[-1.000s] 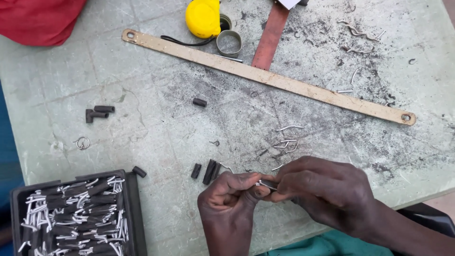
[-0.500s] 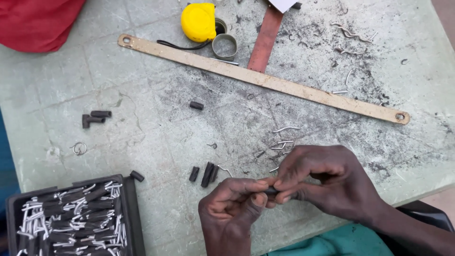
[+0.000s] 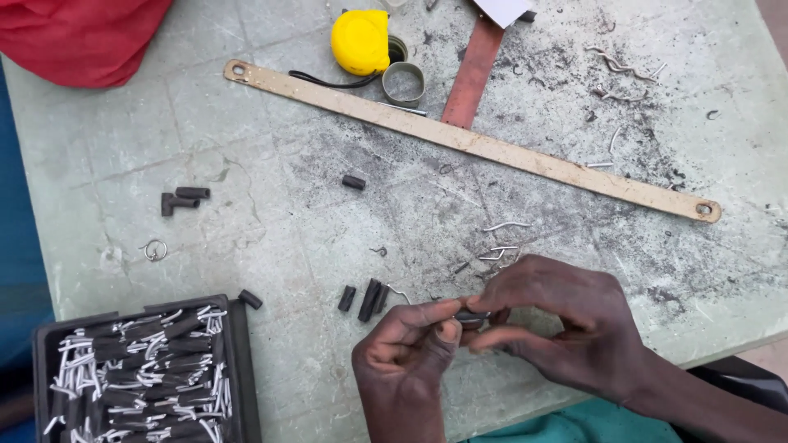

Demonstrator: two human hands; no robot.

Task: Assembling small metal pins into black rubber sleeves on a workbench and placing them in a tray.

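My left hand [image 3: 406, 353] and my right hand [image 3: 562, 320] meet near the front edge of the pale green table [image 3: 246, 164]. Between their fingertips they pinch a small dark tube piece [image 3: 472, 315], mostly hidden by fingers. Just left of my hands lie three short black tube pieces [image 3: 365, 299] with a bent wire beside them. Several bent wire bits [image 3: 501, 246] lie just beyond my right hand.
A black tray [image 3: 139, 373] of black pieces with white wires sits front left. A long tan flat bar [image 3: 468, 139] crosses the table. Beyond it are a yellow tape measure [image 3: 359, 41], metal ring [image 3: 404, 80], reddish strip [image 3: 469, 74] and red cloth [image 3: 82, 37]. Loose black pieces [image 3: 182, 198] lie left.
My hands stay together on the small piece; the fingers have shifted slightly around it. The view has moved a little, nothing on the table has changed.
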